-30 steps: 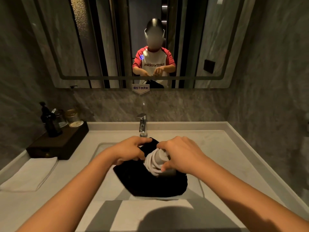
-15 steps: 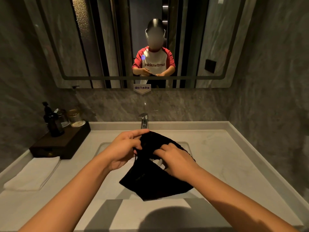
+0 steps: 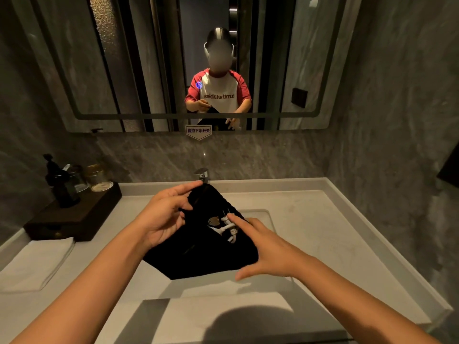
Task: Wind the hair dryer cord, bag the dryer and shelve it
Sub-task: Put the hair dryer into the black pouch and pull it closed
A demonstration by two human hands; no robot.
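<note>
A black cloth bag (image 3: 198, 254) hangs over the sink, bulging with the hair dryer, which is hidden inside it. My left hand (image 3: 164, 214) pinches the bag's top edge near the tap. A bit of white cord with the plug (image 3: 227, 225) pokes out of the bag's mouth. My right hand (image 3: 265, 247) is spread, fingers apart, against the bag's right side, its index fingertip resting by the plug.
The sink basin (image 3: 263, 214) sits in a pale stone counter, with a chrome tap (image 3: 202, 173) at the back. A dark tray (image 3: 74, 214) with a black pump bottle (image 3: 62, 184) and jars stands left. A folded white towel (image 3: 34, 264) lies near it. A mirror hangs above.
The white dryer and wound cord, visible a second ago, have gone into the bag. My left hand lifted the bag's edge; my right hand let go and spread its fingers.
</note>
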